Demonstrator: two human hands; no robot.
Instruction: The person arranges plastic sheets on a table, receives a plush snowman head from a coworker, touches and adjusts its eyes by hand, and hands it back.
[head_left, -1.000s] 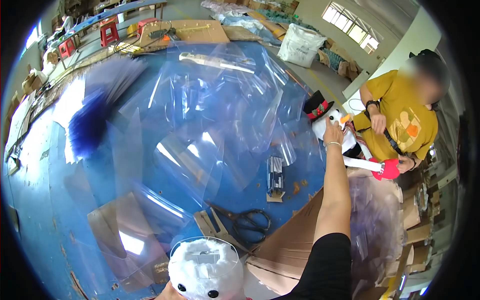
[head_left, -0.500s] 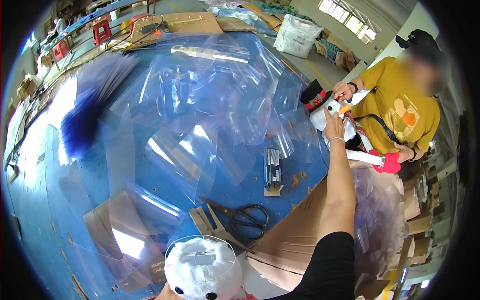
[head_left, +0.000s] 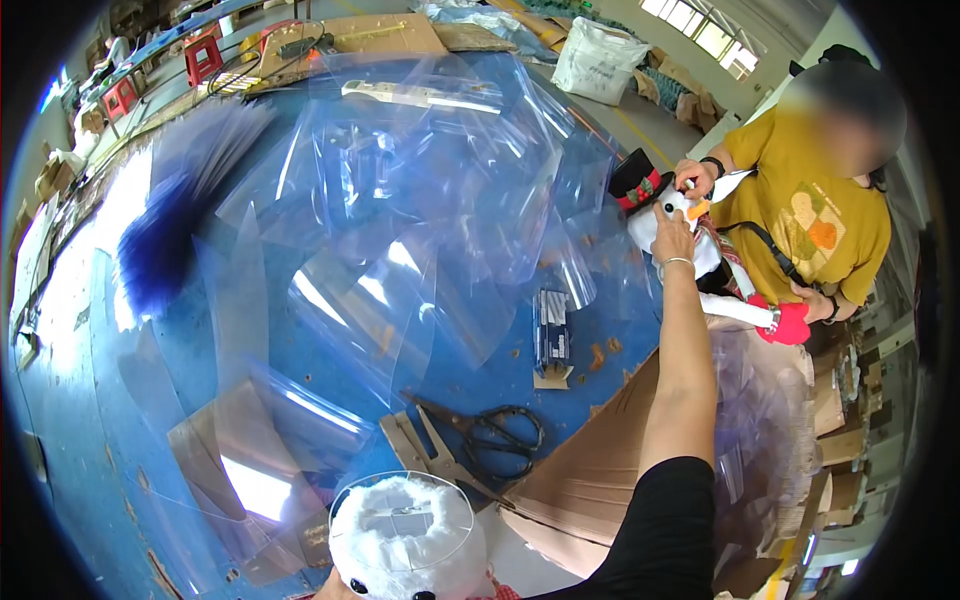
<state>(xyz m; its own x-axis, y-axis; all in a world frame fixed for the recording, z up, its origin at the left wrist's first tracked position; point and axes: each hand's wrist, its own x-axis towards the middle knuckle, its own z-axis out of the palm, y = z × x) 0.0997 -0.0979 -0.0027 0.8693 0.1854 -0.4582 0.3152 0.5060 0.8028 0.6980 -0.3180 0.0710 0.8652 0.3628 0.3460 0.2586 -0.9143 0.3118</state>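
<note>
At the bottom edge, a white plush snowman head [head_left: 405, 540] with black eyes and a wire ring around its open top rests against my left hand [head_left: 338, 586]. Only a sliver of that hand shows, gripping the head's side. My right arm stretches far forward, and my right hand [head_left: 674, 240] touches the face of a finished plush snowman [head_left: 690, 220] with outstretched fingers. This snowman has a black top hat [head_left: 635, 182], an orange nose and a plaid scarf. A co-worker in a yellow shirt holds it, one hand [head_left: 695, 177] at its face.
Clear plastic sheets [head_left: 430, 200] cover much of the blue table [head_left: 490, 372]. Black-handled scissors [head_left: 500, 440], a metal stapler-like tool [head_left: 415, 445] and a small staple box [head_left: 551, 335] lie near me. Cardboard [head_left: 600, 440] sits under my right arm.
The view has shifted slightly. My right fingers have bent a little at the finished snowman's face, and the co-worker's fingers have drawn together beside its eye. The plush head stays put.
</note>
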